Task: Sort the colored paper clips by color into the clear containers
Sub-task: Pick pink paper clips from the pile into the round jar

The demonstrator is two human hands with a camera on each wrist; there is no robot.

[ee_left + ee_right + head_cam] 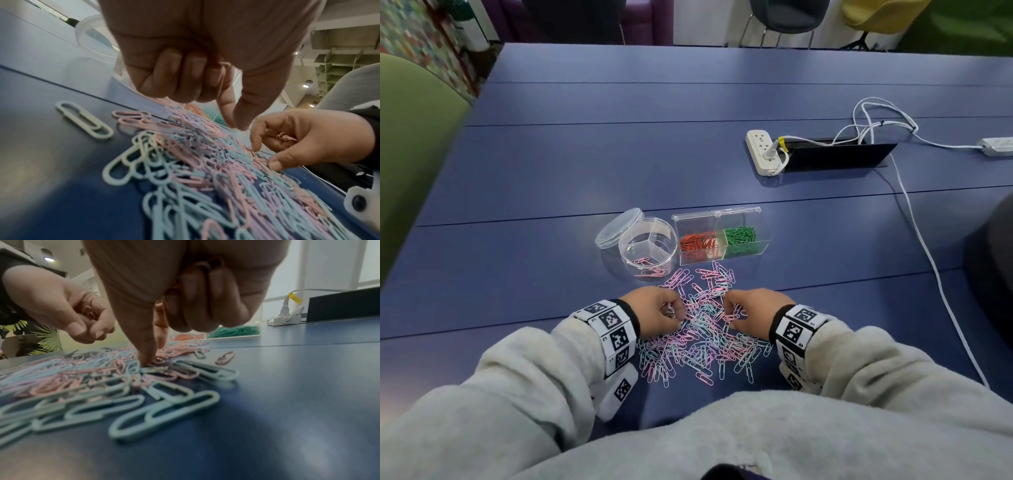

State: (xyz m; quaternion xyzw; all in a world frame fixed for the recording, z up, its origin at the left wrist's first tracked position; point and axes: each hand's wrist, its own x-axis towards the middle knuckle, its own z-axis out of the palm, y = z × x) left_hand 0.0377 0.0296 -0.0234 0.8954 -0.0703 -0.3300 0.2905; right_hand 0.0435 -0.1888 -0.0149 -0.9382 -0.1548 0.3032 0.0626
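Observation:
A loose pile of pink and pale blue paper clips (702, 334) lies on the blue table (585, 164) in front of me. My left hand (675, 313) holds a few pink clips (224, 65) in its curled fingers, with thumb and forefinger tips down on the pile (205, 154). My right hand (730, 308) also keeps pink clips (285, 138) in its palm and pinches into the pile (102, 369) with thumb and forefinger. Behind the pile stands a round clear divided container (649, 248) with some pink clips. Beside it, a rectangular clear box (722, 219) holds red clips (697, 243) and green clips (739, 236).
The round container's clear lid (619, 226) leans against its left side. A white power strip (763, 150), white cables (914, 222) and a black cable hatch (835, 156) sit at the far right. A dark object (993, 274) is at the right edge.

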